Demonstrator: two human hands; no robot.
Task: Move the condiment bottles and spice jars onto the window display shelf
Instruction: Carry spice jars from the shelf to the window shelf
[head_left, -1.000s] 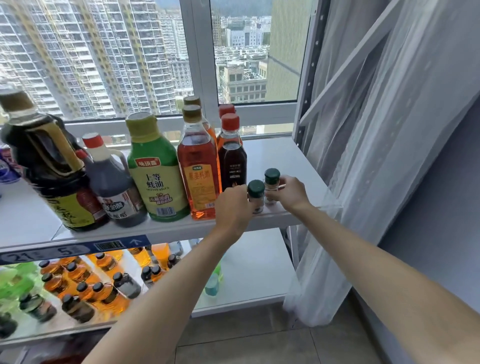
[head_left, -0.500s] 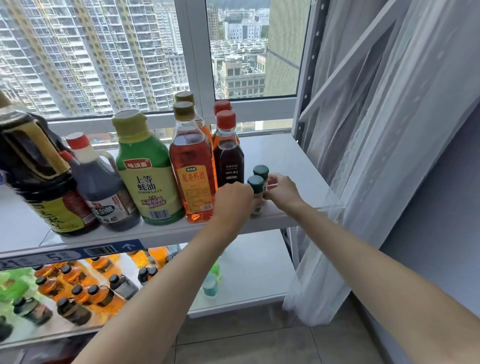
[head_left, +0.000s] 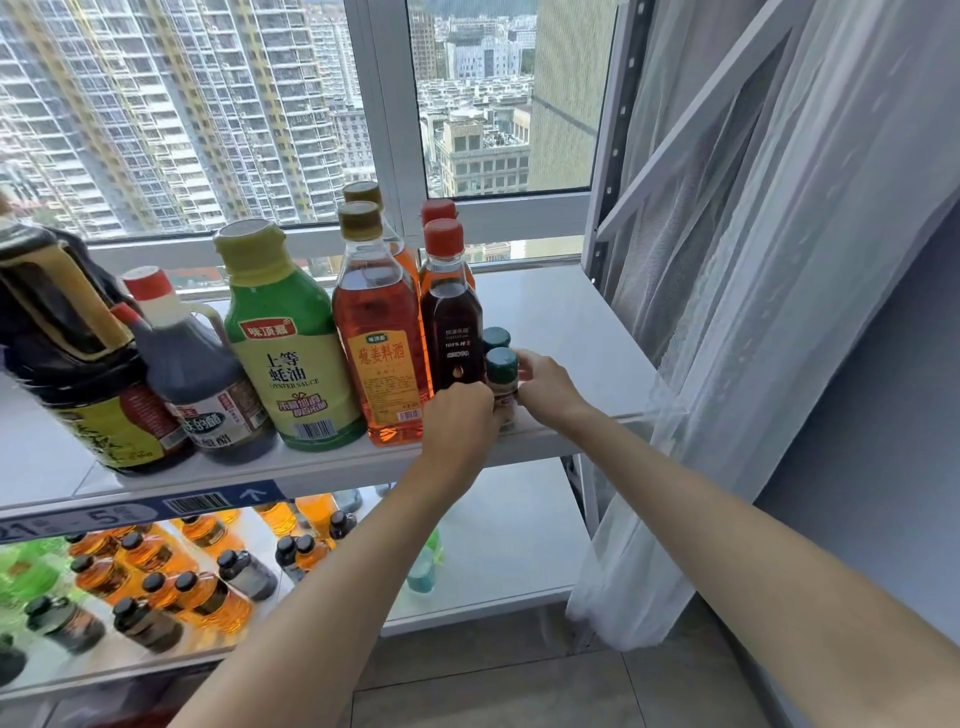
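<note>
Two small spice jars with green caps stand near the front right of the white top shelf (head_left: 571, 317), one behind the other. The front jar (head_left: 502, 375) is gripped low down by my left hand (head_left: 460, 418). The rear jar (head_left: 496, 338) is mostly hidden and stands beside a dark red-capped bottle (head_left: 451, 322). My right hand (head_left: 545, 384) comes in from the right with fingers curled against the jars, apparently on the rear one. Left of them stand an amber cooking-wine bottle (head_left: 379, 358), a green oyster-sauce bottle (head_left: 285, 358), a vinegar jug (head_left: 202, 384) and a large soy-sauce jug (head_left: 67, 364).
Two more bottles stand behind the amber and dark ones. The lower shelf (head_left: 498, 561) carries several small amber and dark bottles at its left. A white sheer curtain (head_left: 727, 389) hangs just right of the shelf post. The window frame (head_left: 384, 130) is directly behind the shelf.
Both hands have slid the two spice jars left, from side by side to one behind the other against the dark red-capped bottle.
</note>
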